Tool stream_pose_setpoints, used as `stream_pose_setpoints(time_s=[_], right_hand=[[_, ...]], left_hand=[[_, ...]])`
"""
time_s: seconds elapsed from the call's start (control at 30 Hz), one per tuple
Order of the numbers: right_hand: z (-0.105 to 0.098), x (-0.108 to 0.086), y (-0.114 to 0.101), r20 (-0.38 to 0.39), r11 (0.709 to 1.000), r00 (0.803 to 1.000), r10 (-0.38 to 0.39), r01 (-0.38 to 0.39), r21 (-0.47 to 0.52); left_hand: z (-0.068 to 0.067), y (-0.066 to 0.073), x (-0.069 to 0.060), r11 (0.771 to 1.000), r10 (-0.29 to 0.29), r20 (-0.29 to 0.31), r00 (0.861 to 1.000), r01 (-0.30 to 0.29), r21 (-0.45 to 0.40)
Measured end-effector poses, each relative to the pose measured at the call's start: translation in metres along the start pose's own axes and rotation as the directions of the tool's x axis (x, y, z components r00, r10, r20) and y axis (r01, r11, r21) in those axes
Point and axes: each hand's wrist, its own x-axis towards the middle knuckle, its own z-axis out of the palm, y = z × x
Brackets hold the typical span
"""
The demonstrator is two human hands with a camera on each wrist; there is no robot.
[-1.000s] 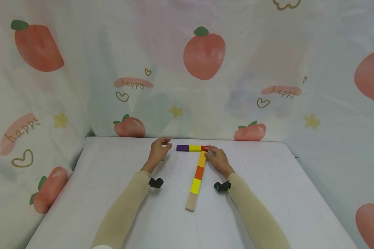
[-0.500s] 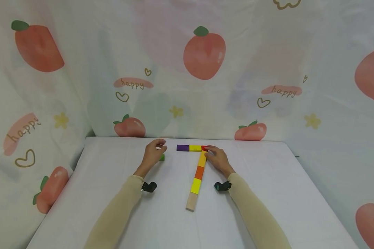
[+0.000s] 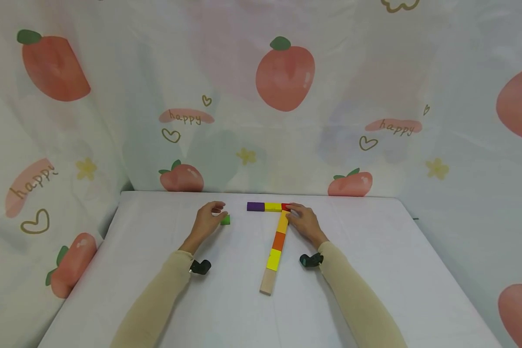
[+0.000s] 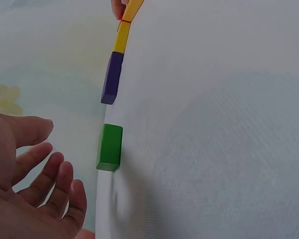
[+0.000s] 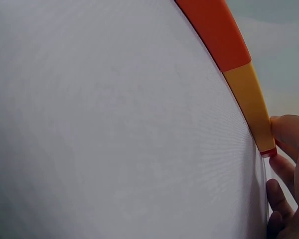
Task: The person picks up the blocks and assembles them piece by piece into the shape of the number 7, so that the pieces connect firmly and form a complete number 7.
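My left hand (image 3: 206,220) is beside a small green block (image 3: 225,220), fingers loosely bent; the left wrist view shows a gap between the hand (image 4: 40,169) and the green block (image 4: 110,147). My right hand (image 3: 304,221) pinches the red block (image 3: 285,207) at the corner of a line of blocks, partly covering it. Left of the red one lie a yellow block (image 3: 272,207) and a purple block (image 3: 255,206), end to end. From the corner toward me run a yellow-orange block (image 3: 282,222), an orange-red block (image 3: 278,241), a bright yellow block (image 3: 273,259) and a plain wood block (image 3: 267,282).
Everything lies on a white-covered table (image 3: 374,270). A curtain (image 3: 226,72) printed with fruit stands along the table's far edge and sides. Each wrist wears a small black camera, such as the left wrist camera (image 3: 201,267).
My left hand has moved left and toward me, away from the purple block's end, and the green block has come into sight beside it. The right hand stays at the red block.
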Motion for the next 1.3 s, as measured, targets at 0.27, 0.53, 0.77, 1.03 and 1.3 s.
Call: stream_pose_setpoints(time_s=[0.27, 0.53, 0.77, 1.03, 1.3], right_hand=[[0.002, 0.001, 0.001, -0.014, 1.0, 1.0, -0.007, 0.007, -0.008], [0.002, 0.002, 0.002, -0.012, 1.0, 1.0, 0.002, -0.002, -0.008], [0.003, 0.003, 0.002, -0.008, 1.0, 1.0, 0.01, -0.011, -0.008], [0.004, 0.001, 0.003, -0.021, 1.0, 1.0, -0.007, 0.006, -0.021], [0.004, 0.0, 0.003, -0.019, 1.0, 1.0, -0.003, 0.002, -0.017]], left_hand=[[-0.002, -0.01, -0.002, 0.998, -0.067, 0.052, 0.996, 0.066, 0.026], [-0.007, -0.016, -0.002, 0.996, -0.075, 0.098, 0.992, 0.07, 0.047], [-0.007, -0.018, -0.001, 0.992, -0.104, 0.136, 0.985, 0.092, 0.089], [-0.006, -0.016, -0.001, 0.981, -0.167, 0.163, 0.972, 0.148, 0.123], [-0.004, -0.019, -0.002, 0.983, -0.147, 0.152, 0.977, 0.126, 0.137]])
